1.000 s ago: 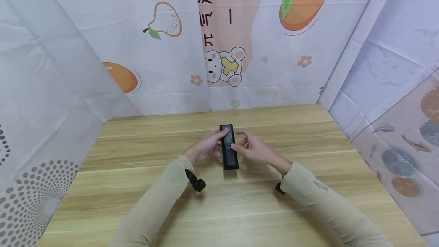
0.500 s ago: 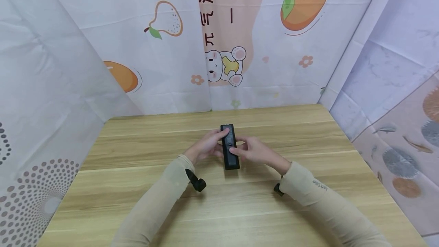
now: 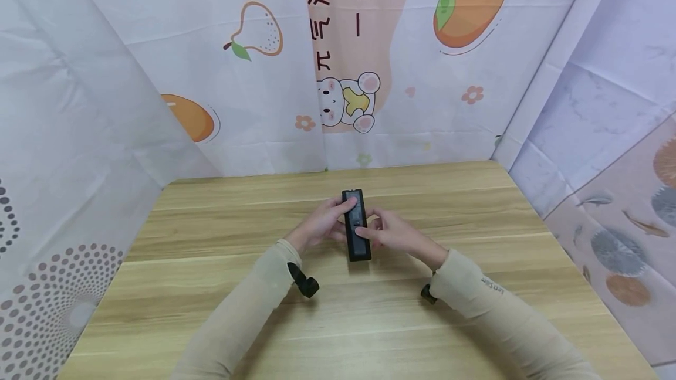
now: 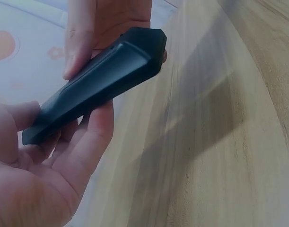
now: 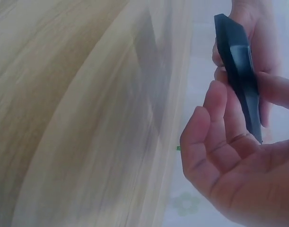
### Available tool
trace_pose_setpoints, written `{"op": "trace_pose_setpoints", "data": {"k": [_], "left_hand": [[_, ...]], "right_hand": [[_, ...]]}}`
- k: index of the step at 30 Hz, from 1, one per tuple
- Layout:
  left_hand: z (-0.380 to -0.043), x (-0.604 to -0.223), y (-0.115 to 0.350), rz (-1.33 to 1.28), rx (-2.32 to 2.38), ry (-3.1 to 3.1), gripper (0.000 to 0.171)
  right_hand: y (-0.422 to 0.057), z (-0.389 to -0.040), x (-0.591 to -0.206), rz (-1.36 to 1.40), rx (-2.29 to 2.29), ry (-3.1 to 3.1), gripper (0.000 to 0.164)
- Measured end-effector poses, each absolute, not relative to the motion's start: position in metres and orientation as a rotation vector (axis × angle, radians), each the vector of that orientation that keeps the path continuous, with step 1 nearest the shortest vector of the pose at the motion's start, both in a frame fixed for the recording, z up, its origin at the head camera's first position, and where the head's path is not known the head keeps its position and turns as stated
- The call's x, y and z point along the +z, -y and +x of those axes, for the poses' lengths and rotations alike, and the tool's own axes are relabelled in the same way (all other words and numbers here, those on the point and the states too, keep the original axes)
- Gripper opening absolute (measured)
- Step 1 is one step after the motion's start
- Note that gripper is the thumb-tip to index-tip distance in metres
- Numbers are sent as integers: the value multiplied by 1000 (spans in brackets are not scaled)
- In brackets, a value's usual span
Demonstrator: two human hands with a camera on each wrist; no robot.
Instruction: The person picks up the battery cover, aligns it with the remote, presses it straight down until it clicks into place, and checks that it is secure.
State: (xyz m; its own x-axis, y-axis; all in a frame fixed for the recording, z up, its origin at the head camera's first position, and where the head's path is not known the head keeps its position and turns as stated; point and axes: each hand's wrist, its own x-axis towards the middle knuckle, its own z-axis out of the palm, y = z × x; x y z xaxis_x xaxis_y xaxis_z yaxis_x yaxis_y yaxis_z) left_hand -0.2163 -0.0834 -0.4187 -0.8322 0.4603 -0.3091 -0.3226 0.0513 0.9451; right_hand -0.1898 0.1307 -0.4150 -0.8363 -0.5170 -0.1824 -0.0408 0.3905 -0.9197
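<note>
A long black remote control [image 3: 360, 248] is held above the table, a face with a small dark notch turned up in the head view. My left hand [image 3: 321, 223] grips its far part, thumb across the face and fingers underneath. From the other side my right hand [image 3: 395, 232] pinches the middle, thumb on the face near the notch and fingers at the right edge. The left wrist view shows the thick, angled end of the remote control [image 4: 101, 78] pointing away from the left palm. Some fingers of the right hand [image 5: 243, 175] curl loosely beside it in the right wrist view.
Underneath lies a wood-grain table [image 3: 338, 333], with a printed curtain [image 3: 406, 151] rising along its back edge. More curtains hang at the left and right. A small black wrist camera [image 3: 306, 286] sits at the left cuff.
My right fingers, a little apart from the remote control's right edge a second ago, have closed in against it. The right thumb has slid slightly nearer me. The left hand's hold looks the same.
</note>
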Motion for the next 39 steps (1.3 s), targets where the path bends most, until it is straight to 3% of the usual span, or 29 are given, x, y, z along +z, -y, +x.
{"op": "trace_pose_setpoints", "data": {"k": [20, 39], "left_hand": [[-214, -416, 82, 109, 1853, -1825, 51], [-214, -412, 82, 70, 1945, -1782, 37]], "right_hand": [[-129, -189, -416, -411, -1473, -2191, 45], [-136, -189, -414, -325, -1495, -2156, 57]]}}
